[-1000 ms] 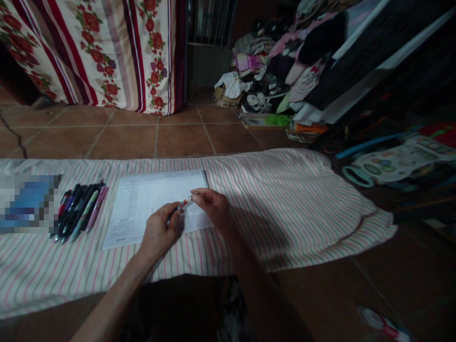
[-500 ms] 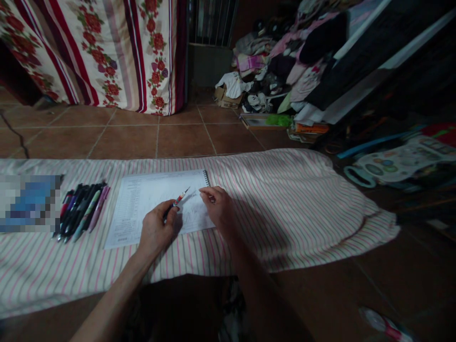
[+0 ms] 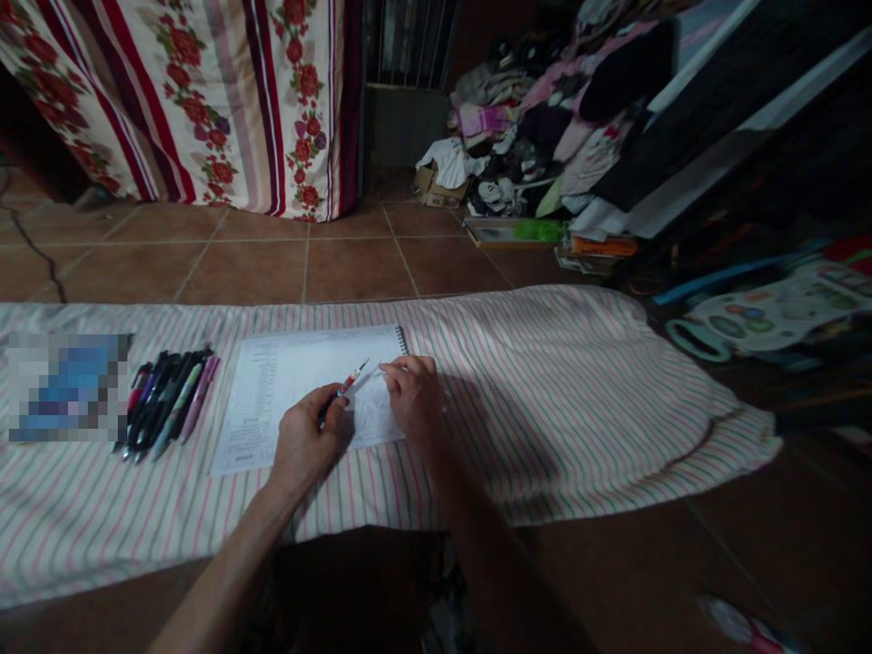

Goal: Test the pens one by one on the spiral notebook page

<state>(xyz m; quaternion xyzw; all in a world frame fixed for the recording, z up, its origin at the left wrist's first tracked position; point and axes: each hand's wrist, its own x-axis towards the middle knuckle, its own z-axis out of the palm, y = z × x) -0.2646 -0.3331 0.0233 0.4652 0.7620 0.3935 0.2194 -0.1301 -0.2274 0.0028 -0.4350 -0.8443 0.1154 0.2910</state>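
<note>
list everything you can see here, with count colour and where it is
pen: one, red and white, in the left hand, tip over the notebook
notebook: one, white, spiral-bound, open on the cloth
pens: a close row, count unclear, dark, pink and green, left of the notebook
cloth: one, white with pink and green stripes, spread on the floor
floor: brown tiles
drape: one, striped with red flowers, far left
clothes: a pile, mixed colours, far right
toy board: one, pale, right of the cloth
left hand: closed on the pen
right hand: resting on the notebook, fingers curled; anything held is hidden
</note>
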